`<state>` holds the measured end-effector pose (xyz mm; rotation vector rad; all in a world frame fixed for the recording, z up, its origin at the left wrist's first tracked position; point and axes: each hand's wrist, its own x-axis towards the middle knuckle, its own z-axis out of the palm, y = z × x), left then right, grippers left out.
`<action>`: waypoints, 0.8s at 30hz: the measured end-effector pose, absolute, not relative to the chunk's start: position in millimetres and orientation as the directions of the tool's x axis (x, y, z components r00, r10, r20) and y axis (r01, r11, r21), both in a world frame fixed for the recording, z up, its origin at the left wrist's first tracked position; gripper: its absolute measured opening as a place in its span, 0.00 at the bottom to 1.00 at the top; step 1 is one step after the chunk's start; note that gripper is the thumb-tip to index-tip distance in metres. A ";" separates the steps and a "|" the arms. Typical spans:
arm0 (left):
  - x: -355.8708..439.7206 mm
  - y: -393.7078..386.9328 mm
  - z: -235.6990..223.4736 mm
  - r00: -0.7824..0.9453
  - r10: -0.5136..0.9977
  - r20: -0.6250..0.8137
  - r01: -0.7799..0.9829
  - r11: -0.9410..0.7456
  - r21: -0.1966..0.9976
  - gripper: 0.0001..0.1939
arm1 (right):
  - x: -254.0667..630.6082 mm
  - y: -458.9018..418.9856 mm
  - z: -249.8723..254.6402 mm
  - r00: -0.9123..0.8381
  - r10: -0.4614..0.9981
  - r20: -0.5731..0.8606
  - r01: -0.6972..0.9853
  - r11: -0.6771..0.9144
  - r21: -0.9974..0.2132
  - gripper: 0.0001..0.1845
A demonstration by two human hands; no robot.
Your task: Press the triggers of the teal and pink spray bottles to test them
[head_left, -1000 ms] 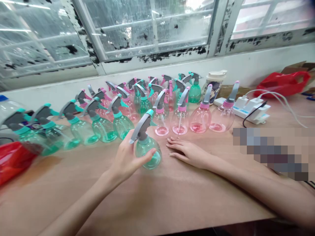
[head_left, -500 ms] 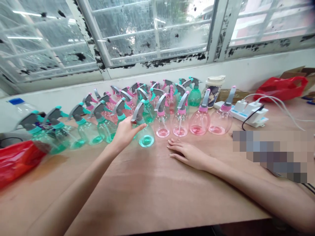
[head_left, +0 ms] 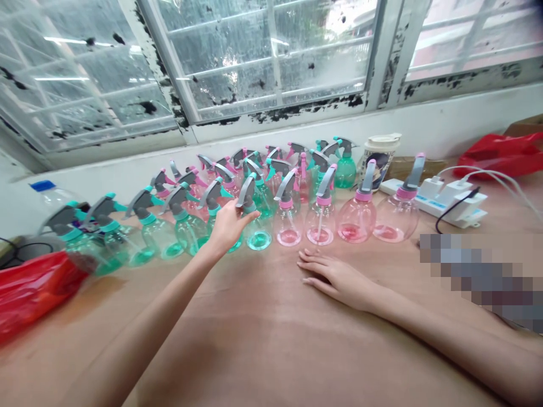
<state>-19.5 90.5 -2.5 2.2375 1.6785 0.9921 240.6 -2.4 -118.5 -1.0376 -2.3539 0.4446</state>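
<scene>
My left hand (head_left: 231, 226) is closed around the neck of a green spray bottle (head_left: 259, 233), just under its grey trigger head. This bottle stands upright in the front row, with green liquid at its bottom. To its left, several green spray bottles (head_left: 153, 234) run along the row; to its right stand pink ones (head_left: 320, 223) with pink caps. Lying palm down on the table in front of the pink bottles, my right hand (head_left: 335, 277) is open and holds nothing. Its fingertips are close to the pink bottles' bases, apart from them.
More spray bottles (head_left: 345, 169) stand behind the front row, near the window wall. A white lidded cup (head_left: 377, 161) and a power strip (head_left: 456, 200) with cables sit at the right. Red plastic bags (head_left: 38, 288) lie at both sides of the wooden table (head_left: 271, 339).
The green bottle in my left hand has moved slightly back, nearly level with the pink bottles beside it. My right hand stays flat on the table. The whole view has shifted slightly.
</scene>
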 end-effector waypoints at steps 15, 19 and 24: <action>-20.8 62.2 -10.1 0.059 0.886 0.459 0.765 -0.336 0.550 0.33 | 239.2 -3.7 -115.9 -0.569 0.769 0.291 0.617 0.633 -0.467 0.24; -27.6 21.5 -14.8 0.073 0.883 0.464 0.809 -0.324 0.490 0.35 | 238.7 -3.8 -115.8 -0.567 0.768 0.297 0.607 0.634 -0.479 0.24; -10.3 9.4 -18.6 0.237 0.887 0.396 0.769 -0.420 0.481 0.20 | 237.7 -3.0 -117.7 -0.559 0.766 0.318 0.592 0.637 -0.494 0.23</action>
